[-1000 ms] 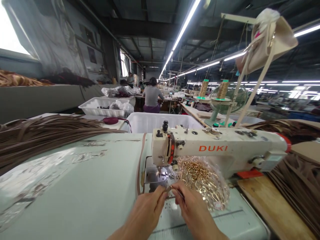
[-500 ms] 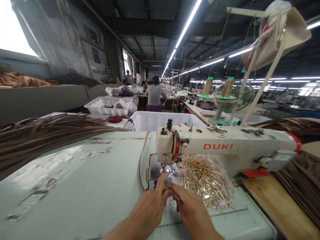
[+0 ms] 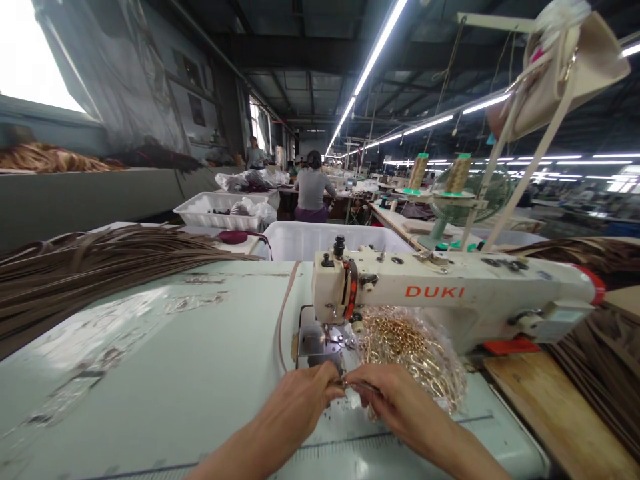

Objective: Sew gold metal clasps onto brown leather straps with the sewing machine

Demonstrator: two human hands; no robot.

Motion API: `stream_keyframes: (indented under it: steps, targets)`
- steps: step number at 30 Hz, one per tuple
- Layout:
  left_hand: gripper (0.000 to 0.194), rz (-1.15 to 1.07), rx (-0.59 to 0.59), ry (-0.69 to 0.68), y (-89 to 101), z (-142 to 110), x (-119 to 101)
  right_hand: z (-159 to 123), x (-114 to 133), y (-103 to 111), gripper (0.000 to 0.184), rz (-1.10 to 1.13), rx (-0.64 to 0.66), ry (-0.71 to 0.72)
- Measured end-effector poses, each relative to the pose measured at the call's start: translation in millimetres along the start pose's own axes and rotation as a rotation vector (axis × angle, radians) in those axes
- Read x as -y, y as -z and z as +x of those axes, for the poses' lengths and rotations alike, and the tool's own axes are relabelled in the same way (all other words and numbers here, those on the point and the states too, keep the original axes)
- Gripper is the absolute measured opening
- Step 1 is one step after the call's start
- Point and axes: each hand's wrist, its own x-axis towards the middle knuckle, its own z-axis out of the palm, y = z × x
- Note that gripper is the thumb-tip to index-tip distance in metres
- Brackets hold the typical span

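Note:
In front of the sewing machine's needle area, both of my hands are pinched close together. My left hand (image 3: 306, 395) is closed on a narrow brown strap (image 3: 286, 313), which curves down from the table's back edge to it. My right hand (image 3: 393, 390) pinches a thin dark strip (image 3: 364, 385), its fingertips almost meeting the left ones. A small shiny bit shows between the fingertips, too small to name. Just beyond stands the white sewing machine (image 3: 380, 283) with its metal plate (image 3: 311, 341). A clear bag of gold metal hooks (image 3: 415, 350) lies beside my right hand.
Bundled brown straps (image 3: 100, 267) cover the table's left rear. Behind the machine stands a white bin (image 3: 340, 235), with another white bin (image 3: 215, 212) further left. Thread cones (image 3: 457, 175) and a hanging bag (image 3: 575, 63) are at right. A person (image 3: 313, 187) sits ahead.
Both hands have drawn back from the needle area toward me. The right hand has turned more sideways, its forearm now out to the right.

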Motion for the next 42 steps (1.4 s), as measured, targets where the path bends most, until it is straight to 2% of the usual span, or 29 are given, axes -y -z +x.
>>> stream_keyframes:
  steps: [3,8,11,14,17,23,26,30,32,34,36,37,39,42]
  targets:
    - [0.015,-0.004,0.026,-0.024,0.2,-4,0,2,0,-5,0.018,-0.008,-0.010,-0.004]
    - [0.016,-0.020,0.075,-0.047,4.0,-11,-3,7,-6,-27,0.007,-0.100,-0.090,-0.067]
    - [0.017,-0.061,0.102,-0.033,10.8,-14,-6,6,-8,-33,0.004,-0.178,-0.066,-0.044]
    - [0.015,-0.131,0.036,0.019,16.1,-14,-7,3,-7,-32,0.009,-0.154,-0.080,0.002]
    - [0.012,-0.226,-0.054,0.051,17.2,-13,-7,0,-4,-32,0.007,-0.043,-0.171,0.024]
    - [0.012,-0.431,-0.069,0.086,18.3,-13,-7,-1,3,-35,0.017,0.129,-0.290,-0.004]
    - [0.011,-0.342,-0.074,0.075,23.0,-11,-7,0,3,-40,0.022,0.218,-0.296,-0.057]
    - [0.010,-0.028,-0.016,0.016,31.8,1,3,10,-5,-49,0.025,0.426,-0.223,-0.200]
    - [0.009,0.061,0.050,-0.013,35.0,13,14,20,-13,-49,0.025,0.316,-0.177,-0.253]
    - [0.010,0.105,0.109,-0.040,36.6,28,27,32,-22,-44,0.026,0.038,-0.173,-0.280]
    - [0.011,0.151,0.169,-0.066,37.3,43,40,44,-33,-38,0.020,-0.183,-0.184,-0.237]
    - [0.011,0.170,0.194,-0.074,37.5,50,45,49,-38,-35,0.013,-0.220,-0.175,-0.180]
    - [0.010,0.198,0.230,-0.081,37.8,61,53,58,-48,-30,0.007,-0.197,-0.110,-0.018]
    - [0.006,0.214,0.266,-0.074,37.5,72,60,66,-59,-28,0.017,-0.170,0.016,0.190]
